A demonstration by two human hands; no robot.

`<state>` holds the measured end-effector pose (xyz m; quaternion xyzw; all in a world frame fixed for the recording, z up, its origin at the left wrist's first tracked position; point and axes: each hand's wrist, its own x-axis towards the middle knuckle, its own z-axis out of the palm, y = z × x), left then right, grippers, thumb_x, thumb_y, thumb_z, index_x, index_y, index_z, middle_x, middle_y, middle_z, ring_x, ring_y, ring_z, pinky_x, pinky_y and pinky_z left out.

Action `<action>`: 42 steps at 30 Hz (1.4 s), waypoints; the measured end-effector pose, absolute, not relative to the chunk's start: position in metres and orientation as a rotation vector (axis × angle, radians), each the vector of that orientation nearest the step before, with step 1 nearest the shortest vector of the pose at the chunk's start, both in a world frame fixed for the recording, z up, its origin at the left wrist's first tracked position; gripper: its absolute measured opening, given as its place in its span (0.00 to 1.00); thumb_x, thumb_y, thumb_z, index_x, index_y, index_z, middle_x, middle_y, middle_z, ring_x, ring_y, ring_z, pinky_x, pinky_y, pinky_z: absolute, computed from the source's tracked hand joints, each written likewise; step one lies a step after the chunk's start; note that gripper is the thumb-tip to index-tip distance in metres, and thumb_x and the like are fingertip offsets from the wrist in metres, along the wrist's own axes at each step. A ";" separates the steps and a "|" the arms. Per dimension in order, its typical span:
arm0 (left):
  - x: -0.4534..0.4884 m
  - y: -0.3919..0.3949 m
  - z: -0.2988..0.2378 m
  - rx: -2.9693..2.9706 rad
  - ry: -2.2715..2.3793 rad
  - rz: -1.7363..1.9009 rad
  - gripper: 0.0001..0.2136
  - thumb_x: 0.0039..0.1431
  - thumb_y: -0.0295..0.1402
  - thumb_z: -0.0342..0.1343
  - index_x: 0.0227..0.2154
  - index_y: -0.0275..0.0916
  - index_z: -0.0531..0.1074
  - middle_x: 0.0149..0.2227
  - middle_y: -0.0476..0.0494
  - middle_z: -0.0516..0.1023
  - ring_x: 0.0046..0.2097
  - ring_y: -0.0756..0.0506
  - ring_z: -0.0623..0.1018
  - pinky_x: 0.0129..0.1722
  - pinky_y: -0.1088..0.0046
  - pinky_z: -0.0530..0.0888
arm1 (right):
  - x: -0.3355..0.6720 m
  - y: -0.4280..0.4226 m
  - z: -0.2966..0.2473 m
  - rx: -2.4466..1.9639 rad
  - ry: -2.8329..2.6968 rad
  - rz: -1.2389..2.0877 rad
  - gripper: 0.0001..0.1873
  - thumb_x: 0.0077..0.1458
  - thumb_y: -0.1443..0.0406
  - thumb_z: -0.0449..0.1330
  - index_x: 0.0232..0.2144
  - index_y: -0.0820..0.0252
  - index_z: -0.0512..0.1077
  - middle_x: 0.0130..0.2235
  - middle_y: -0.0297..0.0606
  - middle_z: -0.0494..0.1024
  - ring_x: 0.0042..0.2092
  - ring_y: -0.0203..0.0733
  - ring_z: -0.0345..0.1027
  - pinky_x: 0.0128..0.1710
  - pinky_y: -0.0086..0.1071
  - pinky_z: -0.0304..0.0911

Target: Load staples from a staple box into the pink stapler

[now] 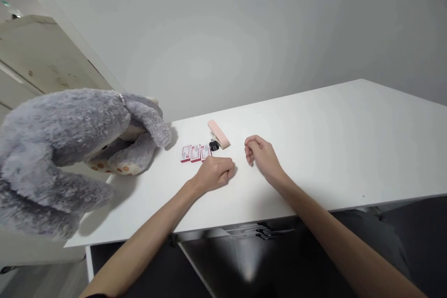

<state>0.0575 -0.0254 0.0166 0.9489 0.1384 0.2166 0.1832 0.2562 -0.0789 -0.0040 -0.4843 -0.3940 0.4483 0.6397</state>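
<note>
My left hand (216, 172) rests on the white table, curled into a fist, and nothing shows in it. Just beyond it lie three small red-and-white boxes (195, 153) in a row; the hand partly covers the rightmost one. A pink stapler (219, 134) lies at an angle behind them. By its near side is a small black object (214, 145), perhaps a staple remover. My right hand (261, 154) is to the right of the stapler, apart from it, with fingers curled in and the thumb against them. I see nothing held there.
A large grey plush toy (70, 130) slumps over the left end of the white table (331, 149). A grey wall (223, 46) runs along the table's back edge. Dark shapes and a metal frame show below the front edge.
</note>
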 end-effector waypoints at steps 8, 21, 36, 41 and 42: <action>0.057 -0.029 0.015 2.776 0.285 0.609 0.12 0.51 0.17 0.47 0.23 0.42 0.63 0.23 0.50 0.72 0.25 0.48 0.70 0.26 0.71 0.60 | 0.253 -0.082 -0.005 -1.156 -0.982 1.015 0.10 0.59 0.62 0.52 0.24 0.53 0.63 0.23 0.29 0.68 0.23 0.36 0.61 0.23 0.31 0.55; 0.058 -0.029 0.014 2.889 0.248 0.651 0.12 0.47 0.16 0.46 0.24 0.41 0.63 0.23 0.53 0.72 0.25 0.51 0.70 0.26 0.73 0.60 | 0.249 -0.091 0.004 -1.314 -1.232 0.896 0.16 0.57 0.64 0.49 0.18 0.54 0.60 0.20 0.28 0.64 0.25 0.37 0.57 0.29 0.33 0.52; 0.058 -0.028 0.015 2.863 0.286 0.647 0.12 0.48 0.16 0.45 0.23 0.41 0.63 0.23 0.52 0.72 0.25 0.51 0.69 0.26 0.75 0.60 | 0.245 -0.094 0.006 -1.360 -1.358 0.861 0.15 0.57 0.65 0.48 0.18 0.54 0.60 0.21 0.28 0.63 0.26 0.37 0.55 0.28 0.34 0.49; 0.058 -0.028 0.015 2.869 0.309 0.625 0.12 0.46 0.15 0.45 0.23 0.41 0.64 0.23 0.52 0.72 0.25 0.51 0.69 0.26 0.75 0.61 | 0.246 -0.093 0.005 -1.346 -1.358 0.863 0.15 0.57 0.66 0.48 0.18 0.54 0.61 0.21 0.28 0.64 0.26 0.37 0.55 0.28 0.33 0.49; 0.058 -0.028 0.015 2.870 0.311 0.628 0.12 0.46 0.16 0.45 0.23 0.41 0.64 0.23 0.52 0.72 0.25 0.51 0.69 0.26 0.75 0.61 | 0.246 -0.093 0.005 -1.340 -1.359 0.865 0.15 0.57 0.66 0.48 0.18 0.54 0.62 0.21 0.28 0.64 0.26 0.37 0.56 0.28 0.33 0.50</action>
